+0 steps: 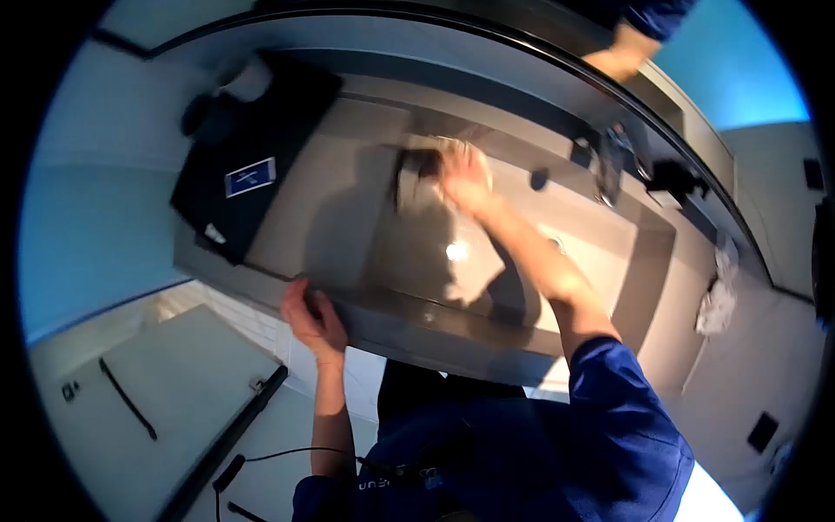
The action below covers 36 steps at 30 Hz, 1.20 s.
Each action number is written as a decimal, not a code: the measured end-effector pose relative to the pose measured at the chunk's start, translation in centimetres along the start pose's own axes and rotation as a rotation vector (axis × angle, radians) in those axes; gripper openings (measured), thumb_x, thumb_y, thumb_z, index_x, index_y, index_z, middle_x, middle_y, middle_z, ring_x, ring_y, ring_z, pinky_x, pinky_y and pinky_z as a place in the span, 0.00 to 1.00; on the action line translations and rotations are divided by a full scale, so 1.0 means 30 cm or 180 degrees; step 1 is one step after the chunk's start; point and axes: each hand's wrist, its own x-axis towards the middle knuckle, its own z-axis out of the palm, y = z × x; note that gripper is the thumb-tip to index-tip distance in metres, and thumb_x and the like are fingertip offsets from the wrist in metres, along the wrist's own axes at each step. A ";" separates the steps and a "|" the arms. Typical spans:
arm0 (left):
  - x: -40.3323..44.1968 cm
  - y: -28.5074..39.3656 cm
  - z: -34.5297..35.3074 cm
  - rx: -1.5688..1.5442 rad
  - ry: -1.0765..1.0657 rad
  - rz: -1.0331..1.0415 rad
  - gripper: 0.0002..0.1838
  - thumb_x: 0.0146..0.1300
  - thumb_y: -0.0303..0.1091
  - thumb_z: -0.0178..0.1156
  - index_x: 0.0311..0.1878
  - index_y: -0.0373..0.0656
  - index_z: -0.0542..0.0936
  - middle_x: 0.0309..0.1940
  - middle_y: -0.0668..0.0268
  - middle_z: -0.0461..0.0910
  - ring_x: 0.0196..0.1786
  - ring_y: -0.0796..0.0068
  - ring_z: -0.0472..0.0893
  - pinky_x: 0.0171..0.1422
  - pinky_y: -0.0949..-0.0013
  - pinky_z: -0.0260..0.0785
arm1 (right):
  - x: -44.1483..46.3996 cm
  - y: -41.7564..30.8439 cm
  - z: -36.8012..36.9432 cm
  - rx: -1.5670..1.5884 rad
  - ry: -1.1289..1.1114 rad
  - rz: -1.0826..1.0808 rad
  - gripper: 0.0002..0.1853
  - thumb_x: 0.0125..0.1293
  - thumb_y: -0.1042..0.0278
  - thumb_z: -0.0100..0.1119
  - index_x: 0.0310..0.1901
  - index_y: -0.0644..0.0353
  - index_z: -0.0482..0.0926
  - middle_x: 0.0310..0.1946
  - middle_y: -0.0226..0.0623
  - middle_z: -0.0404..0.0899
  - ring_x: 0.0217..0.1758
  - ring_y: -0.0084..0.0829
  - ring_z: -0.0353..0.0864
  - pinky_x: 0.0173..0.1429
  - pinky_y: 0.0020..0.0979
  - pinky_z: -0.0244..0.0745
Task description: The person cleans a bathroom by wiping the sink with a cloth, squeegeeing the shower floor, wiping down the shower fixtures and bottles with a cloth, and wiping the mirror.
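My right hand reaches over the grey sink counter and presses on a pale, blurred cloth-like item at the basin's left part. Its fingers are smeared by motion, and the item's exact shape cannot be made out. Near the counter's front edge, my left hand has its fingers apart and holds nothing. A bright spot of light and the shadow of my arm fall on the basin surface below my right hand.
A black mat at the left bears a white cup, a dark cup and a blue-and-white card. A faucet stands at the back right. A crumpled white cloth lies farther right. A mirror edge runs behind.
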 end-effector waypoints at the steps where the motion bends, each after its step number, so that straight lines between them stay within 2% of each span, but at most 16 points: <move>1: -0.005 -0.010 0.006 -0.0079 0.0062 0.0056 0.15 0.58 0.24 0.54 0.51 0.36 0.73 0.50 0.54 0.73 0.53 0.55 0.71 0.58 0.59 0.63 | 0.012 0.146 -0.059 0.0473 0.0122 -0.0689 0.18 0.55 0.63 0.51 0.48 0.57 0.74 0.47 0.37 0.74 0.53 0.34 0.70 0.53 0.34 0.65; 4: -0.011 -0.007 0.008 -0.0065 0.0083 0.0117 0.15 0.59 0.25 0.54 0.51 0.36 0.73 0.49 0.54 0.73 0.52 0.55 0.71 0.57 0.60 0.63 | -0.216 0.397 -0.153 0.0300 -0.0513 -0.1398 0.17 0.58 0.63 0.48 0.49 0.57 0.73 0.47 0.33 0.73 0.52 0.34 0.70 0.56 0.35 0.63; 5: 0.000 0.003 0.002 -0.0017 0.0067 0.0142 0.15 0.60 0.25 0.54 0.51 0.36 0.73 0.49 0.54 0.73 0.52 0.56 0.72 0.57 0.61 0.64 | -0.345 0.516 -0.130 0.0792 -0.1300 -0.0771 0.17 0.61 0.62 0.45 0.48 0.58 0.73 0.44 0.33 0.73 0.52 0.36 0.70 0.57 0.37 0.63; 6: 0.008 0.010 -0.004 0.0045 0.0042 0.0173 0.14 0.61 0.26 0.54 0.51 0.36 0.73 0.49 0.55 0.73 0.51 0.56 0.72 0.56 0.61 0.64 | -0.433 0.636 -0.210 0.0341 -0.0868 -0.1680 0.15 0.62 0.59 0.44 0.45 0.57 0.73 0.41 0.34 0.72 0.50 0.35 0.70 0.55 0.36 0.64; 8: 0.007 0.008 0.003 -0.0042 -0.0016 0.0173 0.14 0.61 0.26 0.53 0.51 0.36 0.73 0.49 0.55 0.73 0.51 0.57 0.72 0.56 0.62 0.64 | -0.600 0.774 -0.380 -0.0123 -0.2189 -0.0994 0.10 0.61 0.59 0.46 0.35 0.54 0.72 0.37 0.31 0.71 0.45 0.32 0.71 0.45 0.33 0.68; 10: 0.004 0.020 -0.001 0.0014 -0.0019 0.0216 0.13 0.62 0.26 0.53 0.51 0.36 0.73 0.49 0.56 0.73 0.50 0.59 0.72 0.55 0.63 0.64 | -0.874 0.918 -0.400 -0.0959 -0.1900 -0.0634 0.10 0.58 0.58 0.52 0.36 0.50 0.79 0.39 0.25 0.74 0.46 0.32 0.70 0.47 0.33 0.65; 13: 0.003 0.027 -0.002 -0.0116 -0.0105 -0.0064 0.13 0.62 0.26 0.53 0.50 0.37 0.73 0.48 0.56 0.73 0.50 0.60 0.72 0.54 0.64 0.64 | -0.933 0.730 -0.562 -0.1582 -0.3336 0.0566 0.09 0.52 0.61 0.55 0.35 0.52 0.78 0.38 0.31 0.76 0.44 0.36 0.73 0.54 0.42 0.63; 16: 0.006 0.047 0.003 -0.0003 -0.0074 -0.0031 0.12 0.63 0.26 0.53 0.50 0.37 0.73 0.48 0.56 0.73 0.50 0.60 0.72 0.54 0.64 0.65 | -1.067 0.437 -0.465 0.0455 -0.3345 0.1881 0.09 0.44 0.64 0.58 0.29 0.56 0.75 0.32 0.38 0.77 0.39 0.42 0.77 0.55 0.46 0.63; 19: -0.002 0.034 0.004 -0.0087 -0.0037 -0.0061 0.12 0.62 0.26 0.53 0.49 0.38 0.73 0.47 0.56 0.73 0.50 0.60 0.72 0.54 0.64 0.65 | -1.080 0.209 -0.481 0.2262 -0.2420 0.0930 0.11 0.41 0.74 0.59 0.31 0.60 0.74 0.31 0.47 0.75 0.42 0.47 0.75 0.50 0.47 0.69; 21: -0.003 0.025 -0.005 -0.0019 -0.0036 -0.0042 0.12 0.62 0.27 0.53 0.49 0.37 0.74 0.47 0.56 0.74 0.49 0.60 0.72 0.54 0.64 0.65 | -0.902 0.091 -0.473 0.3067 -0.2383 0.1556 0.16 0.51 0.69 0.60 0.44 0.57 0.77 0.40 0.46 0.76 0.53 0.46 0.71 0.60 0.46 0.65; 25: -0.003 0.008 0.001 0.0147 -0.0094 0.0189 0.13 0.64 0.33 0.54 0.49 0.37 0.74 0.47 0.56 0.74 0.48 0.62 0.73 0.54 0.65 0.66 | -0.555 -0.188 -0.326 0.3755 -0.1635 -0.0183 0.17 0.60 0.65 0.56 0.50 0.60 0.73 0.50 0.48 0.73 0.59 0.42 0.68 0.64 0.40 0.62; 27: -0.006 0.006 0.009 0.0071 -0.0128 0.0100 0.14 0.64 0.35 0.53 0.49 0.36 0.74 0.47 0.56 0.73 0.48 0.61 0.73 0.54 0.65 0.66 | -0.561 -0.174 -0.363 0.2998 -0.2116 -0.0244 0.22 0.59 0.62 0.58 0.54 0.59 0.72 0.47 0.49 0.74 0.54 0.44 0.70 0.59 0.42 0.65; 29: -0.003 0.026 -0.005 0.0081 -0.0132 0.0037 0.15 0.64 0.35 0.53 0.50 0.36 0.74 0.47 0.56 0.73 0.48 0.61 0.74 0.55 0.65 0.66 | -0.781 -0.072 -0.320 0.3250 -0.2153 0.0764 0.24 0.57 0.60 0.59 0.56 0.54 0.72 0.44 0.47 0.76 0.49 0.45 0.74 0.54 0.44 0.68; 31: -0.008 0.030 0.008 -0.0105 -0.0097 -0.0108 0.13 0.62 0.31 0.54 0.49 0.38 0.74 0.46 0.56 0.74 0.50 0.60 0.72 0.55 0.64 0.64 | -1.001 0.142 -0.420 0.2473 -0.2778 0.0922 0.24 0.54 0.62 0.57 0.55 0.53 0.73 0.39 0.43 0.80 0.46 0.41 0.79 0.50 0.42 0.73; 33: -0.014 0.001 0.013 -0.0090 0.0023 0.0094 0.13 0.61 0.26 0.54 0.49 0.39 0.75 0.46 0.56 0.74 0.50 0.59 0.72 0.55 0.63 0.64 | -1.134 0.326 -0.560 0.0752 -0.4397 0.1151 0.17 0.51 0.64 0.57 0.45 0.50 0.79 0.36 0.43 0.81 0.45 0.36 0.79 0.47 0.39 0.73; 36: -0.019 0.020 0.031 0.0125 0.0078 0.0251 0.14 0.60 0.23 0.54 0.50 0.38 0.75 0.46 0.56 0.74 0.50 0.59 0.72 0.56 0.63 0.64 | -1.108 0.334 -0.609 0.1207 -0.4015 0.1531 0.13 0.51 0.62 0.56 0.40 0.50 0.80 0.36 0.41 0.81 0.43 0.40 0.79 0.47 0.41 0.72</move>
